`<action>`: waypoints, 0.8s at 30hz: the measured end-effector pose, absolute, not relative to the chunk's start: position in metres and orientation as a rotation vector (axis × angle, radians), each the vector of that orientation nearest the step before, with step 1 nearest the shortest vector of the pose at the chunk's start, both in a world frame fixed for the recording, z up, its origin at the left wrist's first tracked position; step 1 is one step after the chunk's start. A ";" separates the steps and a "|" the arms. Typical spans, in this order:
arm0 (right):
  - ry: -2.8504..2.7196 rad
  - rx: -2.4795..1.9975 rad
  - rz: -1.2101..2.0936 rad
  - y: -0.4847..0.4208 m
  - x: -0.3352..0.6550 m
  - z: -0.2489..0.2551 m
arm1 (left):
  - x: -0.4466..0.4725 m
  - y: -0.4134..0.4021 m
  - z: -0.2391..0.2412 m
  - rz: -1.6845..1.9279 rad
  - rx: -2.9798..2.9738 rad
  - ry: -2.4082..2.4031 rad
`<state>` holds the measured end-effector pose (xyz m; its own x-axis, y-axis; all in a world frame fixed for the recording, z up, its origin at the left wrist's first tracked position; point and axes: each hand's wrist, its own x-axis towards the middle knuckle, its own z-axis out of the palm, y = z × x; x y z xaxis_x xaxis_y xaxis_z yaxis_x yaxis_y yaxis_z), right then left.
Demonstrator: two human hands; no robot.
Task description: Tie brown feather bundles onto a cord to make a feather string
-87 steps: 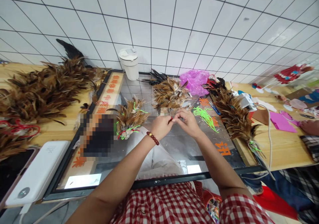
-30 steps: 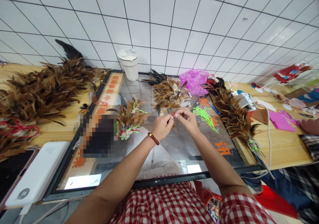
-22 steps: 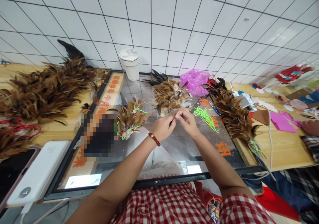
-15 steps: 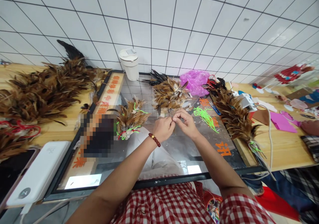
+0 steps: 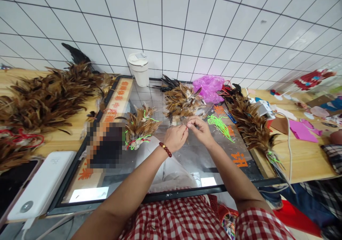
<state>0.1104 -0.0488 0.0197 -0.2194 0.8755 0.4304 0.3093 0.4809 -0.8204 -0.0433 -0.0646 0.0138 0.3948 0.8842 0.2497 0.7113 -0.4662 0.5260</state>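
My left hand (image 5: 175,138), with a dark red bead bracelet (image 5: 166,149) at the wrist, is closed in a pinch over the glass tabletop (image 5: 184,161). Against its fingertips, the thumb and forefinger of my right hand (image 5: 201,129) also pinch. A tiny red spot shows between the fingertips, too small to name. Just beyond my hands lies a pile of brown feathers (image 5: 184,99) with black ones at its left end. Left of my left hand is a feather bundle (image 5: 140,126) tied with green and red cord. Bright green cords (image 5: 220,126) lie right of my right hand.
A white lidded cup (image 5: 139,71) stands by the tiled wall. Near it is a purple plastic bag (image 5: 210,88). Long feather bundles lie left (image 5: 50,94) and right (image 5: 244,119). A white power bank (image 5: 42,186) rests at left. Another person's plaid sleeve (image 5: 332,156) shows at far right.
My right hand has shifted slightly to the right and its fingers have drawn closer together. My left hand stays nearly in place. The other person's hand at far right has moved slightly right.
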 end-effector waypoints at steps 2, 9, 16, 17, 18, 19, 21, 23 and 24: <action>-1.759 -1.027 0.728 -0.048 0.111 0.020 | -0.043 -0.063 0.013 0.808 2.213 1.338; -1.714 -1.063 0.721 -0.047 0.114 0.023 | -0.040 -0.051 0.007 1.116 1.631 1.096; -1.341 -1.063 1.274 -0.046 0.111 0.016 | -0.040 -0.052 0.008 1.121 1.531 1.011; -1.278 -1.064 1.388 -0.046 0.110 0.015 | -0.040 -0.053 0.009 1.111 1.553 0.993; -1.240 -1.064 1.467 -0.046 0.110 0.015 | -0.040 -0.054 0.009 1.098 1.573 0.987; -1.225 -1.062 1.509 -0.046 0.109 0.014 | -0.040 -0.055 0.010 1.080 1.589 0.992; -1.235 -1.058 1.513 -0.046 0.109 0.014 | -0.040 -0.056 0.010 1.049 1.611 1.024; -1.271 -1.068 1.465 -0.046 0.109 0.014 | -0.040 -0.056 0.008 1.055 1.641 1.042; -1.294 -1.075 1.438 -0.046 0.109 0.015 | -0.039 -0.056 0.007 1.090 1.662 1.044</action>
<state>0.1088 -0.0455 0.0145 -0.2222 0.9743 -0.0363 -0.0662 -0.0522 -0.9964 -0.0390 -0.0559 0.0075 0.2661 0.9383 0.2206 0.1797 -0.2732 0.9450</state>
